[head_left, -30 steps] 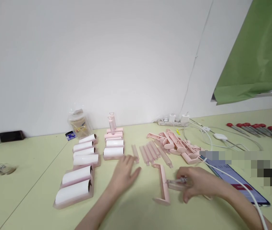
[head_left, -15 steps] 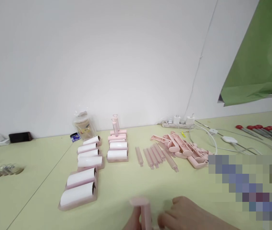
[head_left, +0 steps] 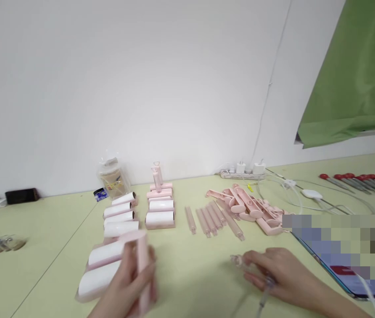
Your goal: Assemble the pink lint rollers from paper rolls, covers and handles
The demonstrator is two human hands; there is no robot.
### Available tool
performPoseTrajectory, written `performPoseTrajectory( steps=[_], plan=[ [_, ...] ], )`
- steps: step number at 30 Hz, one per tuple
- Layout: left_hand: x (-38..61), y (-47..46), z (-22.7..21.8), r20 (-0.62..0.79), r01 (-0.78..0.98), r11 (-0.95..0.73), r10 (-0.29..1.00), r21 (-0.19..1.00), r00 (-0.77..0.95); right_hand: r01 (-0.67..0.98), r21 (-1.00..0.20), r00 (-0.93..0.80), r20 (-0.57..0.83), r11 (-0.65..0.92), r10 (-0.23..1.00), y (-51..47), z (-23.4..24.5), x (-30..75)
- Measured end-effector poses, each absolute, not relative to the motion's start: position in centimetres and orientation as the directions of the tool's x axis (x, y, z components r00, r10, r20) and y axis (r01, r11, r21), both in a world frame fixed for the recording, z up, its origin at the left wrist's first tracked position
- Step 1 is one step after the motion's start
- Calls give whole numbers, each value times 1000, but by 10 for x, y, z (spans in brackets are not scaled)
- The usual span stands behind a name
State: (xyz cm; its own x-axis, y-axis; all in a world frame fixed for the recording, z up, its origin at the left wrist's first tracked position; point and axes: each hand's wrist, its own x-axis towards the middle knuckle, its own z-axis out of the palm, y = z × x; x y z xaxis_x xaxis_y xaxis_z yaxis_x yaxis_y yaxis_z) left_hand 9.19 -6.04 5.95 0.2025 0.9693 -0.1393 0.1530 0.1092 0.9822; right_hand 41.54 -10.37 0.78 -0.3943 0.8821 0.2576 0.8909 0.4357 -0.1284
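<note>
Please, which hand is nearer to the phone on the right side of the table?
Right. The right hand is just left of the phone; the left hand is farther away, near the white rollers.

Soft, even light fills the scene, with a faint shadow on the table (head_left: 204,260) by the right hand (head_left: 278,274). Blur smears the left hand (head_left: 129,280) and its pink frame (head_left: 143,254); blocky pixelation hides part of the phone (head_left: 343,270)

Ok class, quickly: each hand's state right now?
Left hand: closed around a pink frame.
Right hand: closed on a clear piece and a slim item too blurred to name.
</note>
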Motion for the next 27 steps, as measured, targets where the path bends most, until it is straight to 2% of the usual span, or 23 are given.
performPoseTrajectory(
  steps=[1, 3, 6, 9, 15, 21, 24, 27],
  plan=[
    [114, -47, 64, -89, 188, 36, 957, 982, 278, 877, -117, -429, 248, 467, 868, -100, 3, 409],
    [164, -20, 73, 64, 266, -220, 868, 939, 493, 848, -125, -488, 195, 515, 851, -97, -7, 395],
    [245, 15, 78, 83, 285, -309, 796, 907, 600, 835, -126, -523, 124, 536, 843, -100, -15, 383],
    [317, 39, 74, 100, 335, -368, 789, 867, 607, 840, -108, -521, 112, 532, 846, -104, -17, 383],
    [395, 66, 65, -8, 540, -356, 829, 763, 558, 832, -87, -539, 111, 549, 835, -103, -20, 387],
    [379, 67, 63, 1, 527, -373, 816, 764, 578, 816, -53, -568, 113, 576, 815, -104, -23, 389],
    [344, 52, 62, -28, 457, -336, 781, 824, 624, 811, -34, -563, 225, 584, 795, -106, -18, 393],
    [294, 21, 56, -185, 405, -194, 663, 894, 726, 778, 105, -603, 400, 620, 690, -105, -8, 392]
  ],
)
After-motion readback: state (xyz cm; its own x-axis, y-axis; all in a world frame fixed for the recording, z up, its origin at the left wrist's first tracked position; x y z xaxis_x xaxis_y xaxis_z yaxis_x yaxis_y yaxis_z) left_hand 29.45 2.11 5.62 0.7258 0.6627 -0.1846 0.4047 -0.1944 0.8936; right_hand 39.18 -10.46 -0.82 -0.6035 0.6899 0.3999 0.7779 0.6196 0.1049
